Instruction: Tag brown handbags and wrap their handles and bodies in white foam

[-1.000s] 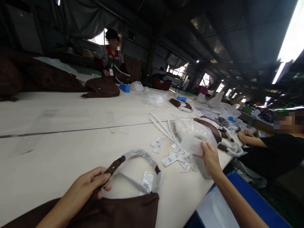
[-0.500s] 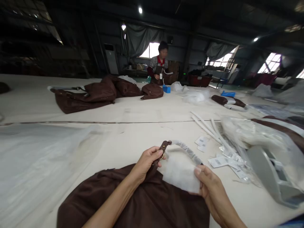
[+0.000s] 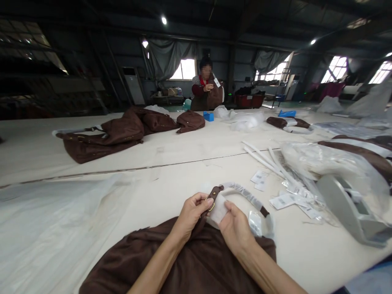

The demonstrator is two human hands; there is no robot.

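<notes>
A dark brown handbag (image 3: 183, 261) lies in front of me, partly under my forearms. My left hand (image 3: 192, 212) is closed on its strap (image 3: 216, 191), close to a gold-coloured ring. Between the thumb and fingers of my right hand (image 3: 235, 224) is a small white wrapping sheet (image 3: 219, 207), held against the strap by the ring. Clear film covers the curved handle (image 3: 245, 194), which arches to the right of my hands. A small clear packet (image 3: 255, 222) shows just right of my right hand.
Paper tags (image 3: 286, 201), white strips (image 3: 263, 159) and a grey tape dispenser (image 3: 352, 212) lie to the right. Plastic sheeting (image 3: 55, 232) covers the left side. More brown bags (image 3: 104, 136) rest across the table, where a co-worker (image 3: 206, 87) stands holding a brown bag.
My right hand has moved left to the ring, bringing the white sheet against the strap. My left hand keeps its hold. The co-worker has lifted a brown bag higher.
</notes>
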